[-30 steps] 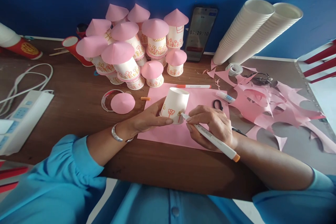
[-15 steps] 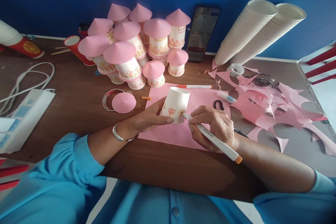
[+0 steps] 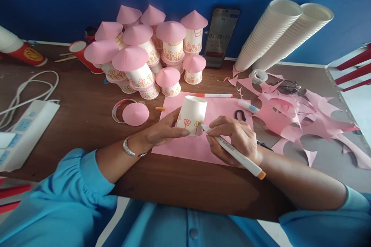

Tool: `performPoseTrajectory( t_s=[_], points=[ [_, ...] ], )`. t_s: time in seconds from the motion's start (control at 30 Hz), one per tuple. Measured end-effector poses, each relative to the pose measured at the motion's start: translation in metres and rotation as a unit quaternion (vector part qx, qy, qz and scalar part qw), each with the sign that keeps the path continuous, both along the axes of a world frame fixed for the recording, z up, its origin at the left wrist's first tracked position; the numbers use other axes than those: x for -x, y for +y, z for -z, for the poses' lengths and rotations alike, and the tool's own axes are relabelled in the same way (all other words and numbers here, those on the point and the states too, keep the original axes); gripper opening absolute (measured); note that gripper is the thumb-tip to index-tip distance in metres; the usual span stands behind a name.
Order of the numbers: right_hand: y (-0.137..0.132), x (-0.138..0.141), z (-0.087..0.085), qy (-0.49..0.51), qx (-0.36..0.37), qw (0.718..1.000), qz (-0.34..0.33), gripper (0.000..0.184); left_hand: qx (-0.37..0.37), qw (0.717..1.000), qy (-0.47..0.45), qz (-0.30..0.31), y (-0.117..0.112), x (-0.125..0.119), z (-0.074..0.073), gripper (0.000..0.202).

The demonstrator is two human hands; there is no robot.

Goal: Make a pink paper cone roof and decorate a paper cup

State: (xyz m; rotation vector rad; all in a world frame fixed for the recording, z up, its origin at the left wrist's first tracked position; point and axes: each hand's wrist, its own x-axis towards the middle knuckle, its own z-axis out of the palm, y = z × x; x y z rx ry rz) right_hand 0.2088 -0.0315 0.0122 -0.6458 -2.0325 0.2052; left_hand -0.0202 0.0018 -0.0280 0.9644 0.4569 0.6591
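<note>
My left hand (image 3: pixel 165 128) grips an upturned white paper cup (image 3: pixel 191 114) that rests on a pink paper sheet (image 3: pixel 203 144). Orange flowers are drawn along the cup's lower edge. My right hand (image 3: pixel 233 139) pinches a white marker with an orange end (image 3: pixel 234 154), and its tip touches the cup's lower right side. A loose pink paper cone (image 3: pixel 135 113) lies to the left of my left hand, partly over a clear ring.
A heap of finished cup houses with pink cone roofs (image 3: pixel 147 52) stands at the back. A phone (image 3: pixel 220 36) leans on the blue wall. Two long cup stacks (image 3: pixel 278 32), tape (image 3: pixel 259 76), pink scraps (image 3: pixel 301 114), scissors (image 3: pixel 240 115), glue stick (image 3: pixel 248 106), power strip (image 3: pixel 24 131).
The marker tip has shifted slightly along the cup's lower edge while the left hand keeps the cup steady. The phone's timer moved on by one second.
</note>
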Motion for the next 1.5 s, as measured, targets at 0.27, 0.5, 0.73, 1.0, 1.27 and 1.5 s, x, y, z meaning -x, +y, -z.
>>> performPoseTrajectory(
  t_s=[0.27, 0.5, 0.73, 1.0, 1.27, 1.5],
  points=[
    [-0.001, 0.001, 0.0, -0.006, 0.001, 1.0, 0.011, 0.023, 0.005, 1.0, -0.004, 0.006, -0.001, 0.0, 0.001, 0.056],
    [-0.001, 0.001, -0.001, -0.007, 0.006, 1.0, -0.001, 0.021, 0.009, 1.0, -0.008, -0.006, -0.002, 0.001, 0.002, 0.054],
    [-0.002, 0.002, -0.001, -0.01, 0.013, 1.0, -0.001, 0.021, 0.004, 1.0, -0.01, -0.009, 0.0, -0.001, 0.001, 0.053],
    [-0.002, -0.003, 0.0, 0.012, 0.013, 1.0, -0.022, 0.015, 0.013, 1.0, -0.021, -0.008, 0.0, 0.001, 0.003, 0.049],
    [0.005, -0.007, 0.019, 0.033, 0.014, 0.998, 0.044, 0.017, 0.048, 0.997, -0.066, -0.014, 0.002, -0.002, -0.007, 0.039],
    [0.004, -0.002, 0.019, 0.013, 0.014, 0.999, 0.038, 0.04, 0.052, 0.995, -0.083, 0.011, 0.001, -0.003, -0.005, 0.04]
  ],
)
